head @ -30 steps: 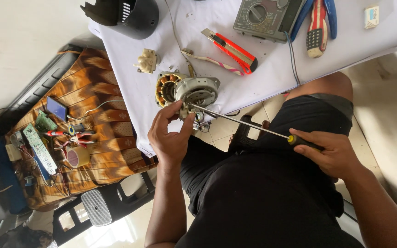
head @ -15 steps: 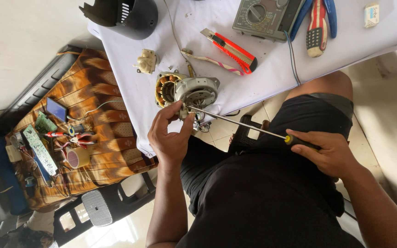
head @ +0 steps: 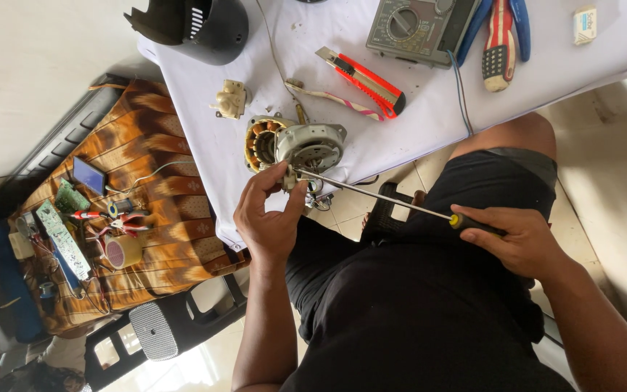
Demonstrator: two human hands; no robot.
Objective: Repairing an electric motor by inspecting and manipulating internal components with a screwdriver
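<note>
Right hand (head: 520,243) grip around screwdriver (head: 379,195)

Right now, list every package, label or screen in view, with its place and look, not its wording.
Small packet: top right on the white cloth, rectangular, pale with dark print.
Multimeter: top centre of the table, grey box with round dial; its screen is cut off.
Small screen: left on the brown patterned cloth, rectangular, blue-grey.
</note>
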